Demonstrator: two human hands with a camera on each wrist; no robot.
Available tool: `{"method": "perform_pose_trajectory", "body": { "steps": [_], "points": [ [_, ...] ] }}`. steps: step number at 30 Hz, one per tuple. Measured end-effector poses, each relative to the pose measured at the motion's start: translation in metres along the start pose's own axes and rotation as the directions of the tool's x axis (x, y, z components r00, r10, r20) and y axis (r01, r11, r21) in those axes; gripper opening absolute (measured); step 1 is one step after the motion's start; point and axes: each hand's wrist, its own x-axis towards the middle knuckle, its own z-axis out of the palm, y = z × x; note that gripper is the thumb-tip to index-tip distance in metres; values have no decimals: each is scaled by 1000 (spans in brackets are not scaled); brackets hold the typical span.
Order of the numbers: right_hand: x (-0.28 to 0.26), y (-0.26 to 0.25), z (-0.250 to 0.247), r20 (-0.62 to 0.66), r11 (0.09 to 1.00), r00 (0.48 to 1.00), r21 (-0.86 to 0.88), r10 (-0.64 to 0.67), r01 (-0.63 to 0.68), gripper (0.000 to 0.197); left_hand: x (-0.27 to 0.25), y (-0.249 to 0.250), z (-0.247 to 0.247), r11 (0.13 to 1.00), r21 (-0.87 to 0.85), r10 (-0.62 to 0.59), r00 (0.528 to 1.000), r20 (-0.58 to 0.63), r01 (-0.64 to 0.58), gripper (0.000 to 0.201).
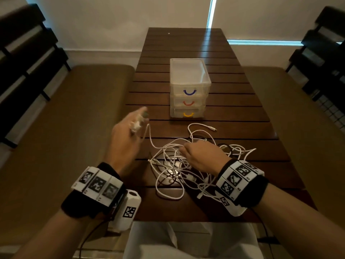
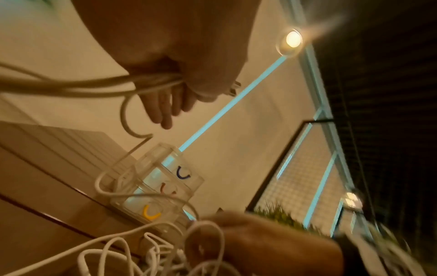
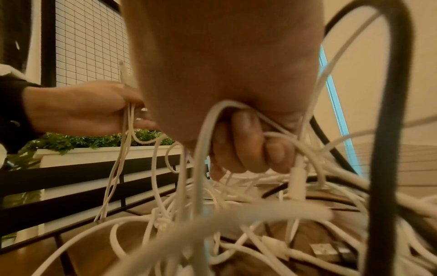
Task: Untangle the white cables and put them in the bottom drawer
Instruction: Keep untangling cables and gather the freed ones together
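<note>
A tangle of white cables (image 1: pixel 175 171) lies on the near part of the dark slatted table (image 1: pixel 233 113). My left hand (image 1: pixel 137 124) is raised to the left of the pile and grips several white strands (image 2: pixel 151 84), one plug end sticking out past the fingers. From it a strand runs down into the pile. My right hand (image 1: pixel 196 154) rests on the tangle, its fingers (image 3: pixel 248 145) curled round white cables. Behind the pile stands the clear drawer unit (image 1: pixel 188 75). Its bottom drawer, with the yellow handle (image 1: pixel 188 114), is closed.
A black cable (image 1: pixel 226 147) is mixed into the right side of the tangle and loops close to my right wrist (image 3: pixel 387 130). Padded benches (image 1: pixel 84 101) flank the table, with dark chairs beyond. A white planter with greenery (image 3: pixel 94 143) stands off to the left.
</note>
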Motion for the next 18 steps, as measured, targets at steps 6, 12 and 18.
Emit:
{"method": "perform_pose_trajectory", "body": {
  "steps": [6, 12, 18],
  "points": [
    [3, -7, 0, -130, 995, 987, -41, -93, 88, 41, -14, 15, 37, 906, 317, 94, 864, 494, -280, 51],
    [1, 9, 2, -137, 994, 985, 25, -101, 106, 35, -9, 4, 38, 784, 535, -36, 837, 546, -315, 19],
    [1, 24, 2, -196, 972, 972, 171, -128, 162, 23, 15, -11, -2, 953, 295, -123, 975, 187, 64, 28]
  ]
}}
